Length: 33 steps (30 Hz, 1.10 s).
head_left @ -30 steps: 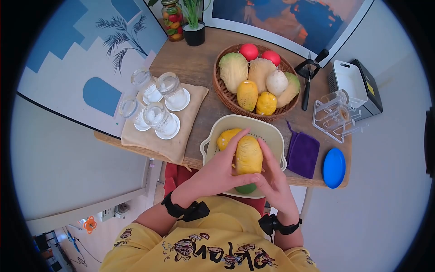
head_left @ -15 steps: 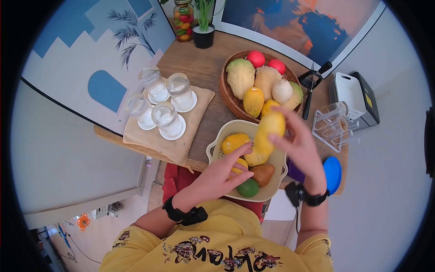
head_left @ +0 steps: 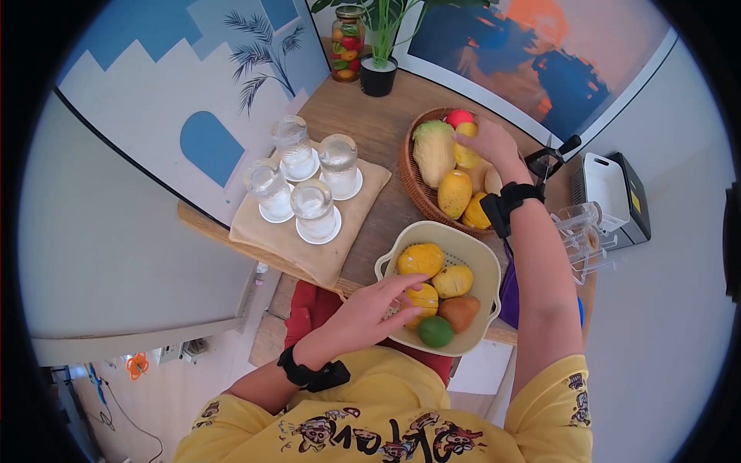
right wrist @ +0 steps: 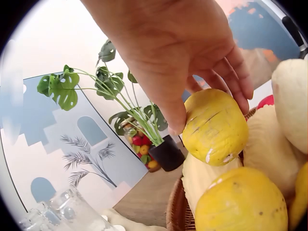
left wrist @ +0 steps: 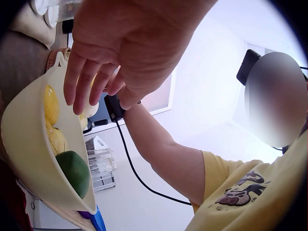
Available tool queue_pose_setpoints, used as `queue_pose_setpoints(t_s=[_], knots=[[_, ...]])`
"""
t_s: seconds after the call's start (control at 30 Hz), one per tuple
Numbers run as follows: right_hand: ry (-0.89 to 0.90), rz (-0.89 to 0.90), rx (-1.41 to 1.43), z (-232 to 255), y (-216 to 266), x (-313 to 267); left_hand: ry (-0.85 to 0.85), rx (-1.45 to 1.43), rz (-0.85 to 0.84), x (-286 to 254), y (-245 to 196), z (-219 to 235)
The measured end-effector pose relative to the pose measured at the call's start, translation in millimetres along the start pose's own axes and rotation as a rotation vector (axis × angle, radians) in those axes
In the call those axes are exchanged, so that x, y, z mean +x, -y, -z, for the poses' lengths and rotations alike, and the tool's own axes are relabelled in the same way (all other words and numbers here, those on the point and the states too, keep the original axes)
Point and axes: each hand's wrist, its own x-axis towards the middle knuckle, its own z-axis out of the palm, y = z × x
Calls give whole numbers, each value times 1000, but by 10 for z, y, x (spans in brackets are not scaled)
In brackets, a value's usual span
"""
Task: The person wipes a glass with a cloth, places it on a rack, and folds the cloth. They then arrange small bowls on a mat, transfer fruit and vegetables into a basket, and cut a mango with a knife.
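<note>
My right hand (head_left: 498,147) holds an oblong yellow fruit (right wrist: 216,127) between thumb and fingers, over the far part of the wicker basket (head_left: 409,174). Below that fruit lies a pale napa cabbage (head_left: 434,154), with more yellow fruits (head_left: 455,194) nearer the front. My left hand (head_left: 363,312) hovers at the left side of the cream colander (head_left: 488,266), fingers spread and holding nothing. Inside the colander are yellow fruits (head_left: 453,282), a brown pear (head_left: 461,315) and a smooth green fruit (head_left: 435,332).
Several upturned glasses (head_left: 315,208) stand on white coasters on a beige cloth (head_left: 363,201) at left. Behind are a jar (head_left: 347,50) and a potted plant (head_left: 378,77). To the right sit a purple cloth (head_left: 509,297), a clear rack (head_left: 583,239) and dark-handled scissors (head_left: 546,160).
Both hands held the yellow fruit over the colander; then the right hand carried it alone, forward and up to the wicker basket. The left hand let go and stays by the colander.
</note>
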Motion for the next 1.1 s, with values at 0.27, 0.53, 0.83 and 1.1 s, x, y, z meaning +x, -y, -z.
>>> queue_pose_setpoints(t_s=[0.27, 0.53, 0.83, 1.1], knots=[[46, -85, -108, -153, 11, -66, -12, 19, 12, -13, 99, 68], [-289, 29, 117, 364, -162, -525, 10, 123, 20, 106, 102, 60], [-186, -23, 405, 289, -424, -1964, -59, 299, -118, 236, 134, 1], [208, 41, 479, -24, -251, -2965, 0, 491, -112, 346, -34, -99]])
